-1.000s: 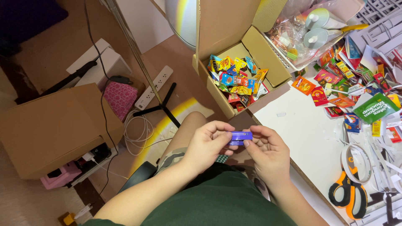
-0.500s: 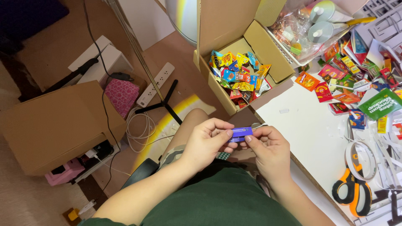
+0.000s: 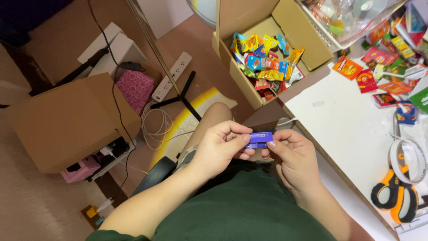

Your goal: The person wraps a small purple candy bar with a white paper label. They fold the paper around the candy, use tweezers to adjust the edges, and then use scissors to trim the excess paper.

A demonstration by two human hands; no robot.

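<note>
A small purple packet (image 3: 259, 139) is pinched between both of my hands, just above my lap. My left hand (image 3: 221, 147) grips its left end with thumb and fingers. My right hand (image 3: 292, 156) holds its right end from the other side. Both hands hover beside the near edge of the white table (image 3: 347, 134). An open cardboard box (image 3: 249, 80) full of colourful snack packets (image 3: 263, 60) stands on the floor just beyond my hands.
Orange-handled scissors (image 3: 394, 198) and a tape roll (image 3: 408, 154) lie on the table's right. More packets (image 3: 383, 67) are scattered at its far side. A closed cardboard box (image 3: 62, 120), a pink bag (image 3: 133, 87), a power strip (image 3: 171, 76) and cables lie on the floor left.
My hands stay together on the purple packet, and my fingers have shifted only slightly. The view has drifted a little, so the table and box sit further right and up.
</note>
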